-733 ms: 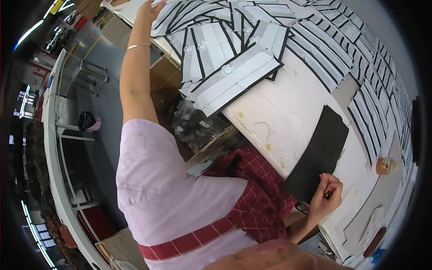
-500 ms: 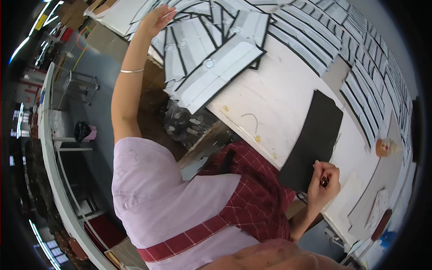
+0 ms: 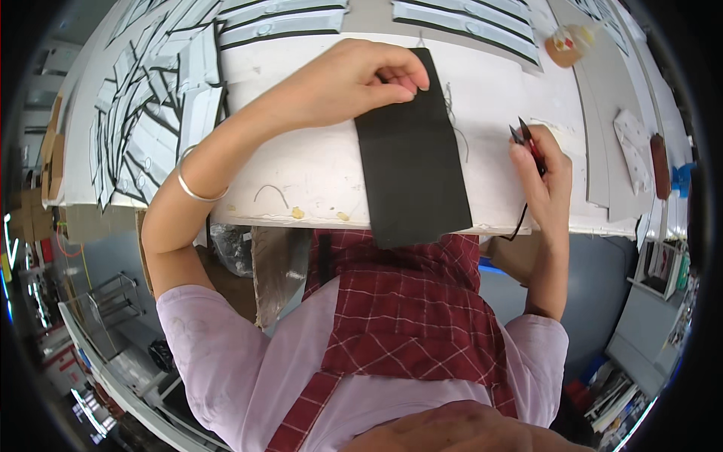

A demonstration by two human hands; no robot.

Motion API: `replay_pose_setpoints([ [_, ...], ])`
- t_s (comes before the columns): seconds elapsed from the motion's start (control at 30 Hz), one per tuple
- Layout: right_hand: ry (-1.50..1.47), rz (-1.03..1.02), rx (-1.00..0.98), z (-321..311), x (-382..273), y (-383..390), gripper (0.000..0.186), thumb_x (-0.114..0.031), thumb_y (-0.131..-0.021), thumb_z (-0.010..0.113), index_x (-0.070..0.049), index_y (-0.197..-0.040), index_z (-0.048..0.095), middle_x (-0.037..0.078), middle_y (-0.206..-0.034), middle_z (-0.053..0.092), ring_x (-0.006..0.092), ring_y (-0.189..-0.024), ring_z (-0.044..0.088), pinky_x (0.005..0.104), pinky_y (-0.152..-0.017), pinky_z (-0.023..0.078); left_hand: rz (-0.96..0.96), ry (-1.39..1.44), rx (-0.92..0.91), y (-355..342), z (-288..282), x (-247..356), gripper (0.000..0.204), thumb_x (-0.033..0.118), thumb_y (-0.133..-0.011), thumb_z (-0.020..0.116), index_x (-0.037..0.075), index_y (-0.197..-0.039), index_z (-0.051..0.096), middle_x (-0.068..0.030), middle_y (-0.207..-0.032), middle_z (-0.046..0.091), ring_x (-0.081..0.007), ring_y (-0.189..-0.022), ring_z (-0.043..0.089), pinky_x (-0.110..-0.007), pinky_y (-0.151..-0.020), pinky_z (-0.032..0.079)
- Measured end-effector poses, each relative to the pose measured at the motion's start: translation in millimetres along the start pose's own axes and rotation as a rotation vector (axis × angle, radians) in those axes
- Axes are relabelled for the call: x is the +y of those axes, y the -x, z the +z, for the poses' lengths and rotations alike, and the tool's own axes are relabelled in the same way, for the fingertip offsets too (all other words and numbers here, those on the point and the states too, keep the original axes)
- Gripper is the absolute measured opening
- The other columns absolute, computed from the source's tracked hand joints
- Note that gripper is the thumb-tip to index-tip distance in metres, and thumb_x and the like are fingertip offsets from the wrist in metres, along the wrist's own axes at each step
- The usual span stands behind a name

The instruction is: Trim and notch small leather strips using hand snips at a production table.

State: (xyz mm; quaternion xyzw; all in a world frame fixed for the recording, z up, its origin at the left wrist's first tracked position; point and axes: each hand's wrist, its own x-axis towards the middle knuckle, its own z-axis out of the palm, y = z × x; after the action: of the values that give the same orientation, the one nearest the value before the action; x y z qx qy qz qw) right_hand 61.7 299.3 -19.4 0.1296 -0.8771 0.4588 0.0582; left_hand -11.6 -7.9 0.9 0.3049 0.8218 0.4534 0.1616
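Note:
A long black panel [image 3: 413, 166] of flat, sheet-like material lies on the white table, its near end hanging over the front edge. Over its far end is my left hand [image 3: 376, 79], fingers curled towards the thumb. Whatever may be pinched there is hidden or too small to make out. To the right of the panel, my right hand [image 3: 548, 169] grips a small pair of thread snips [image 3: 529, 143] with dark blades and a bit of red, blades pointing away from me. A dark cord hangs below that hand. Loose thread [image 3: 461, 135] lies along the panel's right edge.
Overlapping pale, black-edged panels [image 3: 162, 113] heap at the left; more lie in rows [image 3: 471, 30] at the back. A bottle of amber liquid [image 3: 566, 47] stands back right. A curved thread [image 3: 273, 192] and yellowish spots [image 3: 298, 213] mark the white table's [image 3: 301, 166] front.
My left hand has come from the pale panels at the left to the black panel's far end. The right hand has moved off the black panel, and the snips now show. The view has turned.

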Motion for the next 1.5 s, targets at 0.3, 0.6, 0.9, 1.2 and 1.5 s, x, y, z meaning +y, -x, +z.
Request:
replay_pose_setpoints([
  [0.3, 0.017, 0.073, -0.051, -3, 13, -3, 0.024, -0.024, -0.094, 0.07, -0.002, -0.102, 0.063, 0.001, -0.067, 0.048, 0.0094, -0.064, 0.041, 0.0238, -0.058, 0.035, 0.152, -0.225, -0.167, -47, 37, 4, 0.019, 0.013, -0.091, 0.07, 0.006, -0.108, 0.068, -0.0034, -0.084, 0.056, -0.0161, -0.074, 0.052, -0.031, -0.066, 0.046],
  [0.6, 0.143, -0.046, -0.117, -5, 12, -5, 0.029, -0.03, -0.09, 0.074, -0.003, -0.093, 0.063, 0.007, -0.064, 0.056, 0.0177, -0.055, 0.051, 0.0292, -0.055, 0.042, 0.046, -0.154, -0.413, -60, 21, 3, 0.007, 0.011, -0.095, 0.063, 0.005, -0.092, 0.059, -0.0032, -0.083, 0.054, -0.0148, -0.072, 0.051, -0.03, -0.065, 0.047],
  [0.9, 0.397, -0.24, -0.246, 4, 2, -20, 0.034, -0.039, -0.092, 0.069, -0.007, -0.084, 0.064, 0.01, -0.058, 0.06, 0.0324, -0.054, 0.06, 0.0375, -0.052, 0.046, 0.048, 0.055, -0.3, -44, 17, -11, 0.012, 0.014, -0.102, 0.057, 0.004, -0.097, 0.054, -0.0034, -0.092, 0.061, -0.0129, -0.084, 0.058, -0.028, -0.074, 0.054],
  [1.2, 0.53, -0.381, -0.24, 23, -2, -33, 0.041, -0.044, -0.095, 0.063, -0.008, -0.075, 0.061, 0.009, -0.05, 0.054, 0.0302, -0.048, 0.056, 0.0366, -0.047, 0.043, 0.124, 0.024, -0.328, -41, 17, -9, 0.014, 0.018, -0.103, 0.056, 0.005, -0.098, 0.053, -0.0028, -0.091, 0.058, -0.0134, -0.081, 0.057, -0.029, -0.075, 0.049],
  [1.5, 0.54, -0.405, -0.246, 25, -2, -33, 0.042, -0.044, -0.095, 0.063, -0.008, -0.072, 0.061, 0.009, -0.051, 0.054, 0.0299, -0.048, 0.057, 0.0374, -0.048, 0.043, 0.132, 0.042, -0.307, -41, 20, -10, 0.015, 0.018, -0.103, 0.056, 0.005, -0.097, 0.052, -0.0028, -0.09, 0.057, -0.013, -0.078, 0.055, -0.029, -0.073, 0.047],
])
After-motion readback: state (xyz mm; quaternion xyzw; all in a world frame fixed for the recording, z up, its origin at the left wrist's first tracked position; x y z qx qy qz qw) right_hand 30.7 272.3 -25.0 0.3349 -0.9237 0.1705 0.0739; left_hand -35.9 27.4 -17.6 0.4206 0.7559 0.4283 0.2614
